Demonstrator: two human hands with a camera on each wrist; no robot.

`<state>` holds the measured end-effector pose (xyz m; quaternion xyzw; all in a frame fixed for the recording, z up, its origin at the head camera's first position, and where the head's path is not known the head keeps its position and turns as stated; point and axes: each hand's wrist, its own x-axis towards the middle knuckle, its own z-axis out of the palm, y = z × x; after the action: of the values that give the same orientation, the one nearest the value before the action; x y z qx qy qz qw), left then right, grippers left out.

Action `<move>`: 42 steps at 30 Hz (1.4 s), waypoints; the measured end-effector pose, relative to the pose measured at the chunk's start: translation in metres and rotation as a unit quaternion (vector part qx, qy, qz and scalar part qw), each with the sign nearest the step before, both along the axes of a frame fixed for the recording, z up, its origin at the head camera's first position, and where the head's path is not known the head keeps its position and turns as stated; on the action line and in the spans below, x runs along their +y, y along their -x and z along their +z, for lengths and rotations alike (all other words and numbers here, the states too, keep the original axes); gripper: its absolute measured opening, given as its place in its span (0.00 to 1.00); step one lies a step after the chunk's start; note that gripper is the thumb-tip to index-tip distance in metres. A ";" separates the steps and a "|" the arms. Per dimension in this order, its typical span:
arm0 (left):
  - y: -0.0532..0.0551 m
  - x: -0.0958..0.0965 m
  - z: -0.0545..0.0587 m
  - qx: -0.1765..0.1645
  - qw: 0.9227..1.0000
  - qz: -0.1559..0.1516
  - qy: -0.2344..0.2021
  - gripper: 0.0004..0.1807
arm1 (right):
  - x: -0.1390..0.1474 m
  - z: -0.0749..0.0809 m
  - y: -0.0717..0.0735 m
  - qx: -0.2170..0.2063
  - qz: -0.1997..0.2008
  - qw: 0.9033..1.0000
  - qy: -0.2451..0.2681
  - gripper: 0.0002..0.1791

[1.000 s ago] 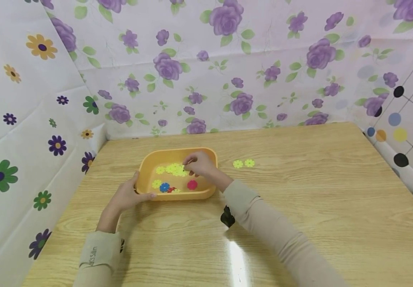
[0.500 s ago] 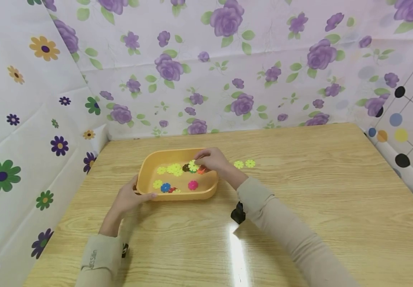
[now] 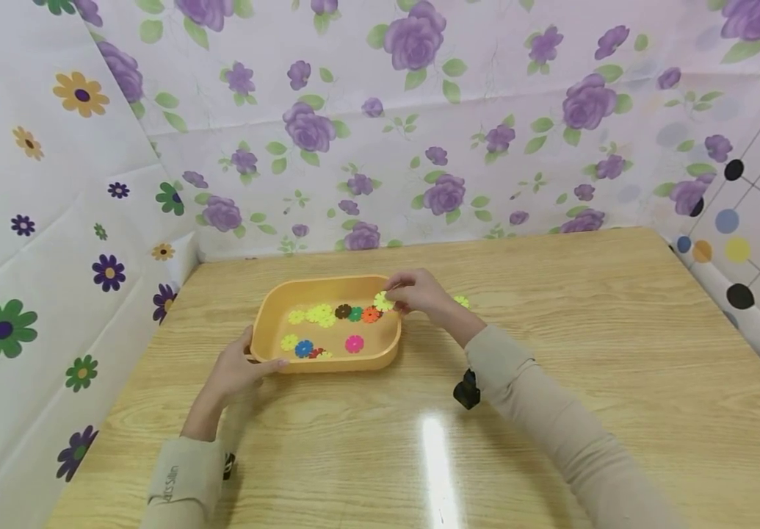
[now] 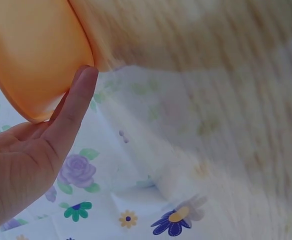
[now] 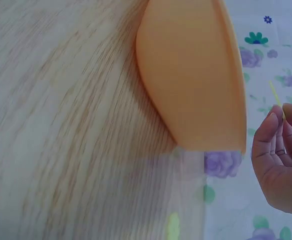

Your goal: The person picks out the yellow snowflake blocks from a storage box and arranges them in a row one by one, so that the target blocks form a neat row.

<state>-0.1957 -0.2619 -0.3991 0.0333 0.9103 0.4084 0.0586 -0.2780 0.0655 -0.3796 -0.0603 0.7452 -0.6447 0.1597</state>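
An orange plastic basin (image 3: pixel 327 365) stands on the table with several flower-shaped discs inside. My left hand (image 3: pixel 237 367) grips its near left corner, thumb along the front wall; in the left wrist view the thumb and fingers (image 4: pixel 73 105) hold the rim between them. Over the basin's right rim, my right hand (image 3: pixel 427 295) pinches a yellow flower-shaped disc (image 3: pixel 382 301), seen edge-on in the right wrist view. Beneath it in the basin lie an orange disc (image 3: pixel 370 314), a green disc (image 3: pixel 355 314) and a dark brown disc (image 3: pixel 343 311).
More yellow discs (image 3: pixel 320 314) cluster in the basin, with a blue disc (image 3: pixel 303 348) and a pink disc (image 3: pixel 354 344) nearer the front. On the wooden table (image 3: pixel 551 308), a yellow disc (image 3: pixel 462 301) shows behind my right wrist. Flowered sheets line the back and left.
My right hand has moved right from the basin's middle to its right rim, lifting the yellow disc along. Brown, green and orange discs have come into view. The left hand stays at its corner.
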 end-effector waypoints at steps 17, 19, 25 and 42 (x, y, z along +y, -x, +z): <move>-0.001 0.000 0.001 0.006 1.000 -0.004 0.027 0.50 | 0.054 -0.013 0.012 -0.013 -0.025 0.998 -0.053 0.13; -0.001 0.000 0.002 0.006 1.000 -0.005 0.027 0.51 | 0.061 -0.013 0.013 -0.009 -0.026 0.998 -0.058 0.13; -0.001 0.000 0.002 0.012 0.999 -0.007 0.034 0.49 | 0.081 -0.016 0.019 -0.007 -0.028 0.998 -0.060 0.14; 0.000 0.000 0.001 0.009 1.000 -0.011 0.022 0.47 | 0.119 -0.019 0.023 0.001 -0.052 0.994 -0.100 0.13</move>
<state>-0.1955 -0.2623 -0.3985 0.0462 0.9190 0.3877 0.0555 -0.3009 0.1842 -0.3983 -0.0061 0.8080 -0.5745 0.1308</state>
